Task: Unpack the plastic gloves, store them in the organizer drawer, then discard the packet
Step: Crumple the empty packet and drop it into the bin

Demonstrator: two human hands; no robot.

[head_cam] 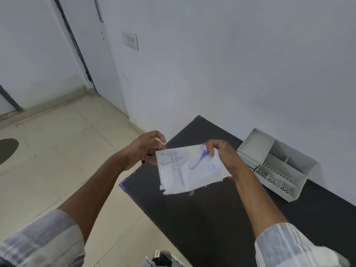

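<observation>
Beige floor tiles (63,151) fill the left of the view, meeting a white door (34,54) with a dark frame edge, and a switch plate (131,41) sits on the pale wall (231,64) further along. From the lower left a forearm in a rolled grey striped sleeve (42,241) reaches up and inward to the left hand (143,149), whose fingers curl at the left edge of the packet (187,169); the thumb seems to lie under or behind the paper, so whether this hand truly pinches the packet or only touches it cannot be told. White paper with blue printing and a small circled mark, the packet hangs in the air between both hands, above the near left corner of the dark countertop (221,218), and thin translucent layers show along its lower edge, though they are too blurred to name. To its right, the right hand (224,157) is closed on the packet's upper right corner, thumb on top and fingers folded beneath, with its forearm running down to a second striped sleeve (285,245) at the lower right. Further right, the white organizer (273,163) rests on the countertop against the wall, well apart from the packet, its open compartments facing upward and some showing perforated sides.
</observation>
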